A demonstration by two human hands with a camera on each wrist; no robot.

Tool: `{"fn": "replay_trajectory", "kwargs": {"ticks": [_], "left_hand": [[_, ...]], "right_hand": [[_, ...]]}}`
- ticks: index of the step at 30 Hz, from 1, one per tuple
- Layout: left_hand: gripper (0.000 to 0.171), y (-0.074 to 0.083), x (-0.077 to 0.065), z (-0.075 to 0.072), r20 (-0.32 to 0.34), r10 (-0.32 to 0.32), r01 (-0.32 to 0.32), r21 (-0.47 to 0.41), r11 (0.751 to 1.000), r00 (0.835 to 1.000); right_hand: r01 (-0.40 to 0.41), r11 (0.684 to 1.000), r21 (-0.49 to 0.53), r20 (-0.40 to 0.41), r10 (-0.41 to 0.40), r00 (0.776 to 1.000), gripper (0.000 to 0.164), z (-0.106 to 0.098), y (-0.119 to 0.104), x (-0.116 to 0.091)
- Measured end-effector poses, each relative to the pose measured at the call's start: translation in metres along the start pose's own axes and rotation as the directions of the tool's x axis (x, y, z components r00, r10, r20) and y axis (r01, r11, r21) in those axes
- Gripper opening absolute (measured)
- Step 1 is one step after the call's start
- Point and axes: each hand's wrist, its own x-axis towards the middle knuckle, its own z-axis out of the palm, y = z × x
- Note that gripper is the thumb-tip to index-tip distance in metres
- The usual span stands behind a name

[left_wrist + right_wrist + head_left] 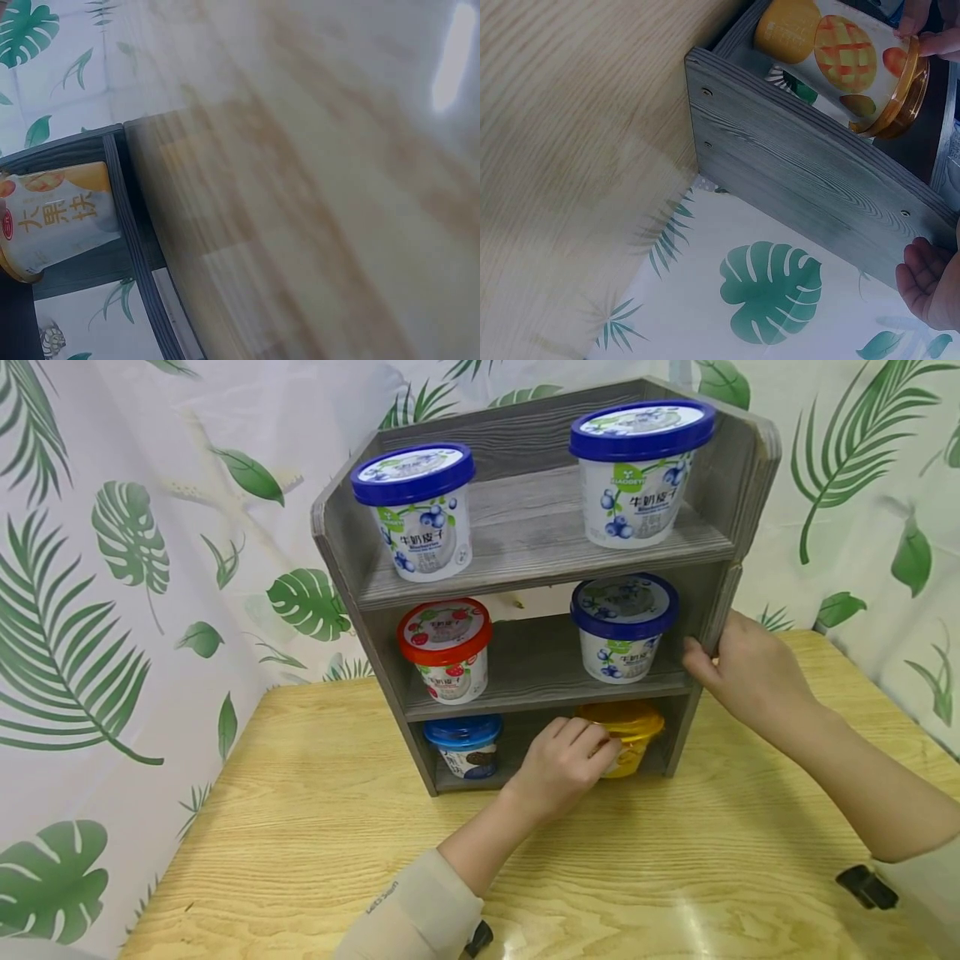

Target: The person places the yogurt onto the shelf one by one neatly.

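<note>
On the bottom tier of a grey wooden shelf [517, 497] stands a yellow-lidded cup [636, 745] with mango pictures. My left hand [558, 767] pinches this cup at its lid rim; in the right wrist view the fingertips [909, 21] lie on the rim. The same cup [60, 214] appears sideways at the edge of the left wrist view. My right hand [761, 672] grips the shelf's right side panel, thumb on the front and the fingers [922, 274] curled by the outer face.
Two large blueberry cups [431, 535] [633, 497] stand on the top tier. A red-lidded cup [453, 677] and another blueberry cup [618, 652] share the middle tier. A light-blue-lidded cup [468, 760] sits bottom left. Leaf-print cloth [247, 552] hangs behind the wooden table [300, 843].
</note>
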Motion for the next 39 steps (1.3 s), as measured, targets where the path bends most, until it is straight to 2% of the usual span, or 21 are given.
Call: {"fn": "replay_trajectory", "kwargs": {"ticks": [7, 13, 17, 22, 27, 39], "left_hand": [[0.008, 0.0, -0.002, 0.005, -0.007, -0.001, 0.001, 0.04, 0.999, 1.0], [0.008, 0.0, 0.002, 0.001, 0.015, -0.002, 0.001, 0.076, 0.997, 1.0], [0.011, -0.001, 0.003, -0.001, 0.03, -0.004, 0.002, 0.087, 0.996, 1.0], [0.022, 0.0, 0.002, -0.001, 0.052, -0.009, 0.004, 0.093, 0.996, 0.999], [0.02, 0.0, 0.002, 0.0, 0.071, -0.013, 0.006, 0.092, 0.996, 0.997], [0.019, 0.0, -0.006, 0.015, 0.052, -0.002, -0.004, 0.1, 0.995, 0.999]], "right_hand": [[-0.009, 1.0, 0.003, 0.013, 0.009, 1.0, 0.022, -0.001, 0.0, 0.0], [-0.007, 1.0, 0.004, 0.008, 0.007, 1.0, 0.021, -0.001, -0.001, 0.0], [0.002, 1.0, 0.003, -0.004, -0.002, 1.0, 0.021, -0.001, -0.001, 0.001], [-0.005, 1.0, 0.0, 0.006, 0.005, 1.0, 0.022, 0.0, -0.001, 0.0], [-0.024, 1.0, 0.0, 0.032, 0.024, 0.999, 0.022, -0.001, 0.001, 0.0], [0.018, 1.0, -0.008, 0.069, -0.017, 0.997, 0.025, -0.006, -0.002, -0.001]]}}
